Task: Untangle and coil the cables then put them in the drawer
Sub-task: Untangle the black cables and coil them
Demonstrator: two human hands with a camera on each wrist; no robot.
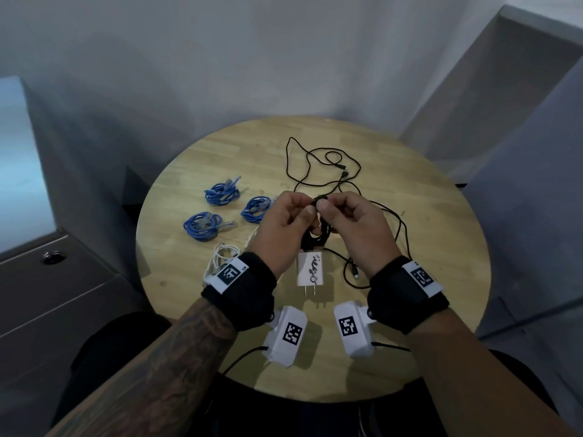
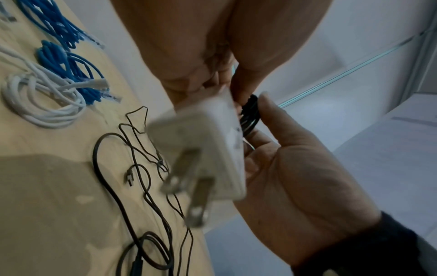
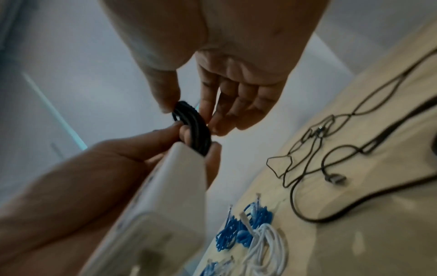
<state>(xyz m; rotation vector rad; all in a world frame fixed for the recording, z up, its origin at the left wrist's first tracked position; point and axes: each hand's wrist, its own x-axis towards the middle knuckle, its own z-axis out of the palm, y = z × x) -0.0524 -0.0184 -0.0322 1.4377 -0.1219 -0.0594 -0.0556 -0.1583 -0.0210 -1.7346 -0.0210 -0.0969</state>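
Note:
A black cable coil [image 1: 318, 236] hangs over the round wooden table [image 1: 441, 247], with a white plug-in charger [image 1: 310, 268] dangling from it. My left hand [image 1: 307, 211] pinches the coil's top from the left and my right hand [image 1: 326, 212] pinches it from the right. In the right wrist view the right thumb and forefinger nip the black coil [image 3: 191, 127], and the left fingers hold it just above the charger [image 3: 165, 196]. The left wrist view shows the charger [image 2: 205, 149] blurred, prongs toward the camera. More black cable [image 1: 315, 165] lies loose and tangled beyond my hands.
Three coiled blue cables [image 1: 220, 192] [image 1: 257, 208] [image 1: 203, 223] and a coiled white cable [image 1: 220, 255] lie on the table's left side. A grey cabinet [image 1: 53, 279] with a round lock stands to the left. Walls close in behind and to the right.

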